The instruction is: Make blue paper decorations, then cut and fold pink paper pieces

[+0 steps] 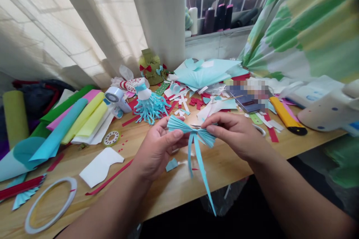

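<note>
A light blue pleated paper bow [179, 125] hangs between my hands above the wooden table [224, 164]. My left hand [157, 145] pinches its left fan between thumb and fingers. My right hand [234, 130] pinches the right fan, fingers closed. A thin blue paper strip [200, 164] is tied round the bow's middle, and its two tails hang down past the table's front edge. A small blue paper scrap [171, 164] lies on the table under my left hand.
Rolled coloured paper sheets [75, 119] lie at the left beside a tape dispenser [117, 99] and a blue fringed paper figure [147, 104]. Two tape rings [50, 204] [111, 138], a white cutout [99, 165], a yellow utility knife [286, 116], a blue paper fan [204, 73] and several scraps surround my hands.
</note>
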`<state>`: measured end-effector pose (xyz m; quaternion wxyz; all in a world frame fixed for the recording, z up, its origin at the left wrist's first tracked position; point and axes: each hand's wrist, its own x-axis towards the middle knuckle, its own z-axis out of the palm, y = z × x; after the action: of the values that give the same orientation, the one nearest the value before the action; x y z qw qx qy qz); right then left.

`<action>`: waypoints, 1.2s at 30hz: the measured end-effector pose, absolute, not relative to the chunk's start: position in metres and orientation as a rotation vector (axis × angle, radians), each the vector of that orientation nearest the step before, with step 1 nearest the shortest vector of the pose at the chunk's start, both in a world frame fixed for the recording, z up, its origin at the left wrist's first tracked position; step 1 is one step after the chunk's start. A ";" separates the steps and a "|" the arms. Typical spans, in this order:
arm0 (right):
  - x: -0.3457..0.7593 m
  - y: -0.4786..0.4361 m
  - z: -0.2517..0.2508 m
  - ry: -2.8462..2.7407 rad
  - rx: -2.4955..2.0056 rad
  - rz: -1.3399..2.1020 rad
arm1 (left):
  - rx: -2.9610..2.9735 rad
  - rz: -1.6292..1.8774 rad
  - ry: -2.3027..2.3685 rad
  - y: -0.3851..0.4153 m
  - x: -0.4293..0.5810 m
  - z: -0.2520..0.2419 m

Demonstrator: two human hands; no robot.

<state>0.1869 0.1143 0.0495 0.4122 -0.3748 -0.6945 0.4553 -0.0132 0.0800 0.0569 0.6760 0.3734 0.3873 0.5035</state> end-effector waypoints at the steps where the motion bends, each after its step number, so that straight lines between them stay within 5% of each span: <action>1: 0.188 0.114 0.051 -1.815 -0.946 1.076 | 0.844 1.130 0.879 0.080 -0.013 0.057; 14: 0.188 0.106 0.058 -2.117 -0.871 0.686 | 1.069 1.077 0.951 0.093 -0.031 0.055; 26: 0.178 0.094 0.059 -2.230 -0.681 0.471 | 2.286 0.940 1.220 0.076 -0.030 0.076; 36: 0.174 0.087 0.061 -2.296 -0.630 0.215 | 2.411 0.873 1.259 0.073 -0.032 0.077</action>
<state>0.1738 0.0871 0.0615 0.3667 -0.2453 -0.8935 0.0836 -0.0317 0.0725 0.0768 0.1422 0.8354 0.4362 0.3027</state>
